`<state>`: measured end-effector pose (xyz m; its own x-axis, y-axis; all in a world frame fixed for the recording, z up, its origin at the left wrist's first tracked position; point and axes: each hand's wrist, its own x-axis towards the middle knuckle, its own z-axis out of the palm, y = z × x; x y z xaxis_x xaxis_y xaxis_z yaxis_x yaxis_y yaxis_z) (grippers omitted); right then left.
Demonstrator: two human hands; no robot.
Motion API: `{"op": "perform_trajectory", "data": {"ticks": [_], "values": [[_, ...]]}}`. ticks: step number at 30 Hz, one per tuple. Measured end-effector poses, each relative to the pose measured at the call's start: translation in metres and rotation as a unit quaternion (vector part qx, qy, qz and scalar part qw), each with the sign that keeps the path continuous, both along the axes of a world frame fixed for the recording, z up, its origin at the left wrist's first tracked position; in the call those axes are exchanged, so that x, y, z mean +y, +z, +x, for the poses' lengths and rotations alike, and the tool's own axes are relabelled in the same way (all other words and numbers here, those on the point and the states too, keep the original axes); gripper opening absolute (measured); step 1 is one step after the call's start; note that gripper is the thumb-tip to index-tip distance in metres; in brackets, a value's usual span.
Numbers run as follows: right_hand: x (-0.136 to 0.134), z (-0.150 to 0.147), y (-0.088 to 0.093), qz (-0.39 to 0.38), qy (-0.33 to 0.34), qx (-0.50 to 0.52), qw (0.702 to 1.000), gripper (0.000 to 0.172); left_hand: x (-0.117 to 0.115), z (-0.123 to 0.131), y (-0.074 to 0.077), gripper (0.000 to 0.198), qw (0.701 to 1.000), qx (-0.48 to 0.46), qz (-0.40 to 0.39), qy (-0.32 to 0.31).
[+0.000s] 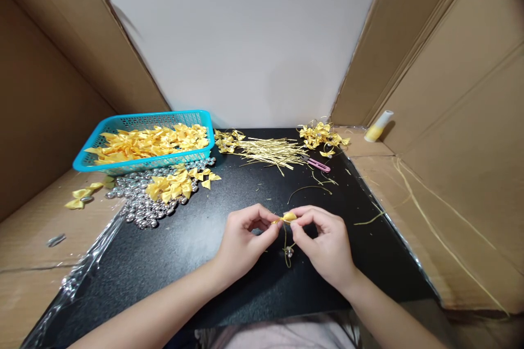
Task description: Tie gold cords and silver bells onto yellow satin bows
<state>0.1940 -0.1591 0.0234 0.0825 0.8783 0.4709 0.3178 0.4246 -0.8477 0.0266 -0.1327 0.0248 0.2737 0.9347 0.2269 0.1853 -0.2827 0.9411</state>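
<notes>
Between my two hands, above the black tabletop, is a small yellow ribbon bow [290, 217]. My left hand [249, 235] pinches its left side with thumb and forefinger. The right side of the bow is gripped by my right hand [325, 240], also in a pinch. Below the bow hangs a loop of thin gold cord [287, 263] with a silvery bell or bead [289, 252] on it. My fingertips partly hide the bow's middle, so I cannot tell how the cord joins it.
A blue basket [143, 164] of yellow bows stands back left. Silver bells [143, 212] and loose bows [174, 185] lie before it. Gold cords [272, 151], pink snips [318, 164] and finished-looking bows [321, 135] lie at the back. A cone [379, 126] stands right; cardboard walls enclose the table.
</notes>
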Motion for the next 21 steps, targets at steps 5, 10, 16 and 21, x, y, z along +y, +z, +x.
{"op": "perform_trajectory", "data": {"ticks": [5, 10, 16, 21], "values": [[0.000, -0.001, 0.001, 0.019, -0.002, -0.014, 1.000, 0.016, 0.000, 0.000, -0.002, 0.010, 0.999, 0.004, 0.044, 0.000], [-0.003, -0.003, -0.001, 0.056, -0.020, -0.057, 0.997, 0.017, -0.001, -0.002, -0.003, 0.009, 0.984, 0.045, 0.170, 0.007], [-0.008, -0.009, -0.004, 0.179, -0.043, -0.123, 0.975, 0.018, -0.005, -0.002, -0.004, 0.015, 0.939, 0.054, 0.340, 0.020], [-0.014, -0.011, -0.003, 0.249, -0.068, -0.161, 0.953, 0.021, -0.010, -0.001, 0.000, 0.017, 0.913, 0.040, 0.405, 0.010]]}}
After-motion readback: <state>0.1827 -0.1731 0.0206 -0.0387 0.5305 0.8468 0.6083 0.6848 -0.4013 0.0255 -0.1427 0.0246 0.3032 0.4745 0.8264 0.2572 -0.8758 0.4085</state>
